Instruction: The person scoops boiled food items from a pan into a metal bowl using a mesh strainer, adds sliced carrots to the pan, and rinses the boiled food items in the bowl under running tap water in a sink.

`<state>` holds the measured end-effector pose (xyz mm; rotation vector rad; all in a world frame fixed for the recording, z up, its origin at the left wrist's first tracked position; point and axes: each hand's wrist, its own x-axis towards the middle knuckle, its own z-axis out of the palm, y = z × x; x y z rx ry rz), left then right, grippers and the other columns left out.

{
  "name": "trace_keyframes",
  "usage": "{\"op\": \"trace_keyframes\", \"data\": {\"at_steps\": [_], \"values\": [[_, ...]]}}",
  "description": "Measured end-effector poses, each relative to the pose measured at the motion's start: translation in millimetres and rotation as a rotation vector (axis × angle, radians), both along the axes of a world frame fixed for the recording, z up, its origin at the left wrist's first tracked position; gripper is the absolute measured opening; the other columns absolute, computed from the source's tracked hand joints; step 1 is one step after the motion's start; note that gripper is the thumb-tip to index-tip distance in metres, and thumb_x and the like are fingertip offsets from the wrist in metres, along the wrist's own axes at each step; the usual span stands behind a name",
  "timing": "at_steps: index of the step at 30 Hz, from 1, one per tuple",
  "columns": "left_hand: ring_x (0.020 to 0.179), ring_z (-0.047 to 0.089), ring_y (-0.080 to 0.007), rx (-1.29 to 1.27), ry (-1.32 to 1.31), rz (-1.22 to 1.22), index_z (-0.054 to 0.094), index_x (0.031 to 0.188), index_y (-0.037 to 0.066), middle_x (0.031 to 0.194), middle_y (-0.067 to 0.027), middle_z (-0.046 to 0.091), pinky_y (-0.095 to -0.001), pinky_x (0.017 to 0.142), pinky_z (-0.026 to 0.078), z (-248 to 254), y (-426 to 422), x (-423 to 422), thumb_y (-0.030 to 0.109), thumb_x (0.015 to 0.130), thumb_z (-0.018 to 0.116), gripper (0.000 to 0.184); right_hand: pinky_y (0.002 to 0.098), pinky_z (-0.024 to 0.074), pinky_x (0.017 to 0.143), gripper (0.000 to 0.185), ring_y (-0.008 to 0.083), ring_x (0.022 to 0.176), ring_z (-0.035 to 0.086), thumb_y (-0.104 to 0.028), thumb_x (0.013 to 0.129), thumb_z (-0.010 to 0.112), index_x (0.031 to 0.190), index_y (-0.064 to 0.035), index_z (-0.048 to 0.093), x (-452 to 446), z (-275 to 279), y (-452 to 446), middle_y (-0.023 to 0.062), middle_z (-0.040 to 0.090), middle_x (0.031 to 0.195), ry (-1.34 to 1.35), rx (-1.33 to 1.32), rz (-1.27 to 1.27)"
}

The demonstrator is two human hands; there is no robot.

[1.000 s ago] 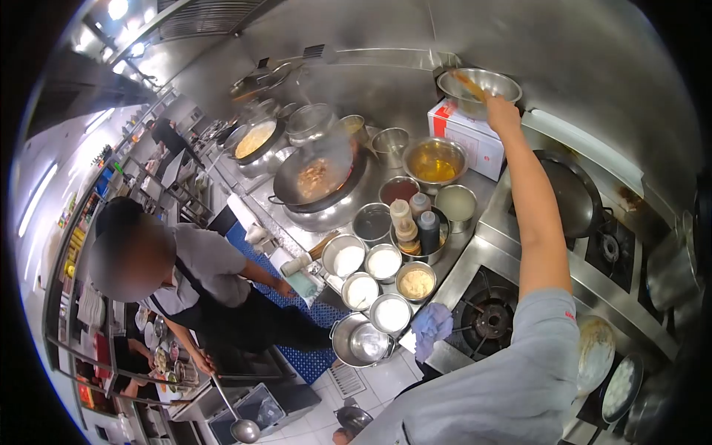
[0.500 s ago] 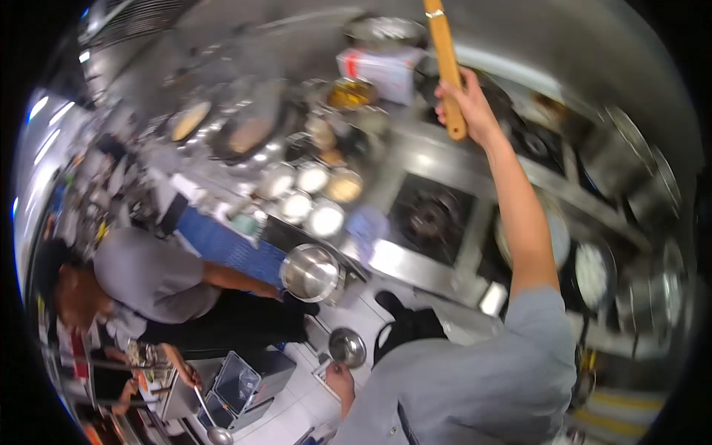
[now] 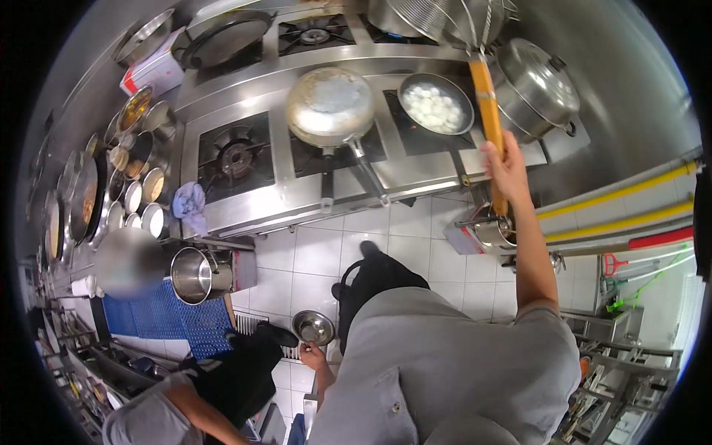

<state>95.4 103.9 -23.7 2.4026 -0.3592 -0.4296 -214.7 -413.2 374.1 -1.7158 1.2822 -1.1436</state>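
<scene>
The wooden handle of a wire-mesh skimmer (image 3: 486, 96) is gripped in my right hand (image 3: 506, 169), which is raised at the front right edge of the stove. Its mesh head reaches over a large pot (image 3: 386, 16) at the back. Just left of the skimmer sits a black pan (image 3: 403, 96) with white round pieces (image 3: 430, 110) in it. A lidded steel pot (image 3: 538, 89) stands close on the right. Low by my left side, my left hand (image 3: 315, 357) is closed on the rim of a small metal bowl (image 3: 313, 327); whether the bowl contains anything is unclear.
An upturned metal pan and another pan's handle (image 3: 330, 107) project over the stove's front edge. Bowls of ingredients (image 3: 152, 185) stand at the left. A co-worker (image 3: 170, 408) is at lower left, near a steel pot (image 3: 200, 274). Yellow pipes (image 3: 623, 222) run along the right wall.
The view has swung right along the stove, bringing the skimmer's mesh head, the pans and the right wall into sight. Both hands keep their holds. The co-worker now appears lower in view.
</scene>
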Motion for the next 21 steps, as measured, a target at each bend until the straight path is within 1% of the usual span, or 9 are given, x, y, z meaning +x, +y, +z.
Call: {"op": "trace_keyframes", "data": {"at_steps": [2,4,6,7,10,12,13,18,21], "values": [[0.078,0.064,-0.0419,-0.055,-0.012,-0.138,0.065,0.089,-0.008,0.084,-0.0255,0.066,-0.0473,0.072,0.049,-27,13,-1,0.030,0.081,0.064,0.039,0.0206,0.0439,0.051,0.036,0.0048,0.060,0.055,-0.024,0.100,0.056,0.133,-0.0092,0.051,-65,-4,8,0.0011,0.063,0.080,0.128,0.034,-0.187],[0.077,0.064,-0.0413,0.146,0.073,-0.135,0.064,0.087,-0.007,0.084,-0.0255,0.067,-0.0477,0.073,0.050,-22,-1,-11,0.028,0.082,0.064,0.035,0.0265,0.0471,0.055,0.037,0.0089,0.064,0.058,-0.023,0.099,0.058,0.133,-0.0078,0.054,-110,-10,9,0.0066,0.066,0.083,0.230,0.063,-0.312],[0.075,0.064,-0.0408,0.151,-0.036,-0.160,0.064,0.085,-0.006,0.080,-0.0241,0.066,-0.0479,0.070,0.049,-12,-12,-20,0.025,0.082,0.065,0.031,0.0345,0.0507,0.064,0.038,0.0212,0.070,0.065,-0.023,0.097,0.059,0.132,-0.0077,0.055,-149,-34,3,0.0157,0.066,0.086,0.498,-0.092,-0.335],[0.073,0.064,-0.0405,0.124,-0.048,-0.215,0.064,0.084,-0.006,0.077,-0.0231,0.066,-0.0478,0.069,0.049,-6,-21,-23,0.023,0.082,0.065,0.030,0.0429,0.0517,0.073,0.038,0.0367,0.080,0.067,-0.022,0.096,0.058,0.132,-0.0088,0.055,-160,-39,2,0.0235,0.066,0.093,0.561,-0.024,-0.379],[0.067,0.063,-0.0397,0.003,-0.101,-0.310,0.063,0.081,-0.006,0.069,-0.0212,0.064,-0.0468,0.063,0.048,16,-54,-43,0.019,0.082,0.065,0.025,0.0478,0.0510,0.078,0.037,0.0428,0.092,0.064,-0.020,0.096,0.057,0.132,-0.0106,0.055,-203,-92,-27,0.0264,0.066,0.101,0.655,-0.119,-0.382],[0.065,0.064,-0.0391,-0.029,-0.025,-0.273,0.062,0.079,-0.006,0.069,-0.0222,0.064,-0.0454,0.061,0.048,26,-74,-60,0.018,0.083,0.064,0.025,0.0508,0.0502,0.081,0.040,0.0437,0.096,0.062,-0.020,0.096,0.055,0.136,-0.0124,0.051,-210,-97,-45,0.0261,0.064,0.103,0.661,-0.097,-0.329],[0.064,0.064,-0.0387,0.039,-0.071,-0.284,0.062,0.079,-0.006,0.069,-0.0225,0.064,-0.0446,0.059,0.048,-2,-72,-60,0.018,0.081,0.064,0.025,0.0509,0.0504,0.081,0.042,0.0441,0.096,0.062,-0.021,0.097,0.054,0.137,-0.0137,0.049,-215,-102,-56,0.0249,0.064,0.104,0.732,-0.048,-0.328],[0.068,0.065,-0.0393,0.102,-0.191,-0.284,0.064,0.082,-0.006,0.075,-0.0225,0.067,-0.0452,0.064,0.050,8,-131,-115,0.022,0.078,0.066,0.028,0.0535,0.0511,0.082,0.047,0.0449,0.093,0.063,-0.024,0.097,0.051,0.143,-0.0215,0.043,-238,-108,-104,0.0204,0.061,0.104,0.877,0.086,-0.268],[0.069,0.064,-0.0403,0.141,-0.248,-0.302,0.065,0.086,-0.005,0.078,-0.0232,0.066,-0.0470,0.064,0.049,22,-161,-143,0.025,0.080,0.067,0.031,0.0545,0.0513,0.081,0.049,0.0450,0.092,0.063,-0.024,0.097,0.052,0.145,-0.0245,0.041,-256,-126,-131,0.0194,0.061,0.105,0.879,0.008,-0.209]]}}
